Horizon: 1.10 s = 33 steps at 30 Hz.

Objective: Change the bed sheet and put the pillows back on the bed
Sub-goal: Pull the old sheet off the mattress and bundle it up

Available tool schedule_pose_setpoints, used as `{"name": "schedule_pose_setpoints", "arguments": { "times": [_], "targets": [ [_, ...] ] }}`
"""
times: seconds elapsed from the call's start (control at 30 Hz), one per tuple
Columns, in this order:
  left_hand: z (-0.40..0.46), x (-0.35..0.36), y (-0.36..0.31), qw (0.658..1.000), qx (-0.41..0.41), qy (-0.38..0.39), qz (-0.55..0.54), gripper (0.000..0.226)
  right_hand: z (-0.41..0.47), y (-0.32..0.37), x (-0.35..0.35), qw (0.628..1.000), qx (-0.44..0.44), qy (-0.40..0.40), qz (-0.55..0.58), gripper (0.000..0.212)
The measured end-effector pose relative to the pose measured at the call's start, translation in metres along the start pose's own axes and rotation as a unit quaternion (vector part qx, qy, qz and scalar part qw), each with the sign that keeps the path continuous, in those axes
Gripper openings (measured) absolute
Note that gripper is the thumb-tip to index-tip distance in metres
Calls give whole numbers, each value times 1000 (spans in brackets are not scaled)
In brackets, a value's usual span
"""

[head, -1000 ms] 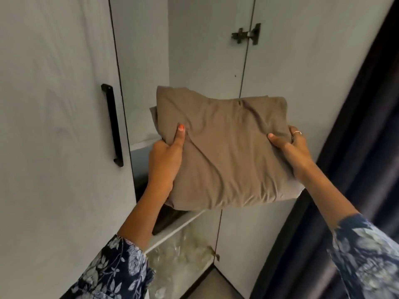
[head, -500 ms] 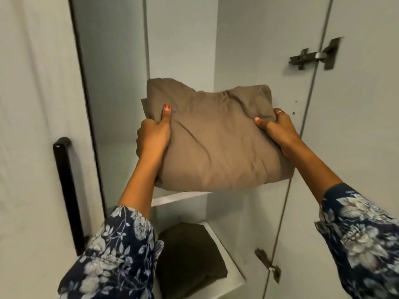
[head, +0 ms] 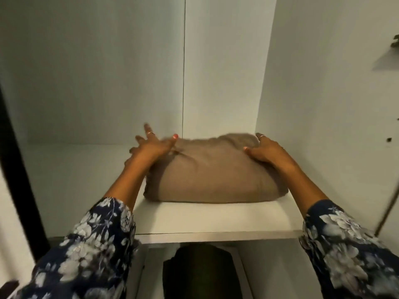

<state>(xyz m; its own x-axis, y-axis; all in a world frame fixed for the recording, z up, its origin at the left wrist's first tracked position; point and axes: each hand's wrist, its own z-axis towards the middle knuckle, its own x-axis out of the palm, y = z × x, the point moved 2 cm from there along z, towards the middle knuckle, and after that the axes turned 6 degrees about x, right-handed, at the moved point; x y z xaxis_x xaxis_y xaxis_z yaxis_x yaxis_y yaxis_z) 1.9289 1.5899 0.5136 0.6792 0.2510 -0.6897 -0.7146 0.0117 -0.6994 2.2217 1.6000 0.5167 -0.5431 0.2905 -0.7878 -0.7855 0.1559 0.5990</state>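
Observation:
A folded brown bed sheet (head: 212, 173) lies on a white wardrobe shelf (head: 216, 221), toward its right side. My left hand (head: 151, 144) is at the sheet's far left corner with fingers spread; the thumb touches the fabric. My right hand (head: 262, 148) rests on the sheet's far right corner, its fingers over the back edge and partly hidden. No bed or pillows are in view.
The wardrobe's white back wall and side panel (head: 323, 104) enclose the shelf. A dark folded cloth (head: 200, 275) lies on the shelf below. A black door handle (head: 19, 169) runs down the left edge. Bare shelf surface extends to the left of the sheet.
The sheet went from held up in front of the wardrobe to lying on the shelf. My left hand has let go and spread its fingers; my right hand loosened onto the corner.

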Motion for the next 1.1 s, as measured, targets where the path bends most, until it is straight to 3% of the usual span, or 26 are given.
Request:
{"name": "schedule_pose_setpoints", "arguments": {
  "times": [0.1, 0.17, 0.4, 0.57, 0.63, 0.7, 0.8, 0.87, 0.93, 1.03, 1.1],
  "targets": [
    [-15, 26, 2, 973, 122, 86, 175, 87, -6, -6, 22, 992, -45, 67, -101, 77],
    [-27, 39, 1, 955, 138, 94, 246, 78, -12, -13, 32, 985, -69, 70, -143, 80],
    [-22, 47, 5, 956, 133, 65, 254, 81, -9, -14, 34, 983, -63, 64, -158, 74],
    [-37, 47, 2, 953, 151, 4, 262, 69, -26, -14, 34, 983, -91, -53, -147, 60],
    [-57, 51, 1, 956, 181, -43, 228, 62, -42, -18, 33, 978, -154, -110, -84, 49],
    [-93, 60, 3, 953, 246, -94, 152, 57, -79, -24, 35, 959, -244, -129, 64, 41],
    [-171, 85, 20, 912, 380, -155, 33, 48, -160, -37, 53, 915, -323, -137, 201, 30],
    [-220, 112, 50, 883, 454, -121, 7, 44, -211, -50, 76, 905, -336, -136, 223, 28],
    [-252, 142, 91, 879, 475, -45, 9, 46, -247, -74, 105, 907, -334, -128, 220, 25],
    [-269, 187, 153, 908, 416, 35, 26, 44, -270, -117, 159, 939, -265, -31, 218, 27],
    [-266, 206, 182, 944, 323, 66, 14, 42, -269, -147, 193, 956, -193, 34, 220, 32]
  ]
}}
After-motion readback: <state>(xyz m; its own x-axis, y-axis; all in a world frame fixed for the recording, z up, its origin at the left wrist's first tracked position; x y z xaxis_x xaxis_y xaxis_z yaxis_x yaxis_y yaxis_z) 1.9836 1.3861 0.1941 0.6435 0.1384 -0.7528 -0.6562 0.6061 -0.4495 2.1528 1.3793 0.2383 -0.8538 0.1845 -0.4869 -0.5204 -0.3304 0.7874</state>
